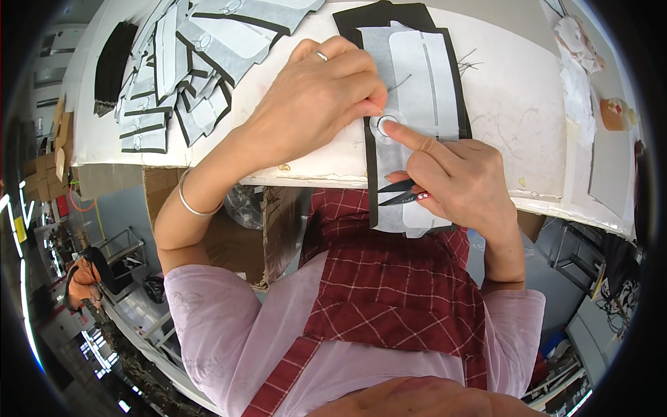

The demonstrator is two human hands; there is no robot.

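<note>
The pale grey panel (417, 83) with black borders lies on the table (524, 118), its near end reaching past the table's front edge toward the checked apron (399, 288). At the panel's left border, the left hand (316, 101) has its grip closed in a pinch, thumb and forefinger tips together just beside the ringed circle (384, 126); whether anything is caught between them cannot be told. Over the panel's nearer half, the right hand (455, 177) stretches its forefinger onto that circle, while its other fingers curl in a grip around the red-handled snips (422, 196). The snips' dark blades stand apart, pointing toward the panel's left border. A black piece (379, 15) shows beyond the panel's far end, loose dark threads (470, 64) lie just right of it, and more bordered panels (201, 62) are heaped to its left.
</note>
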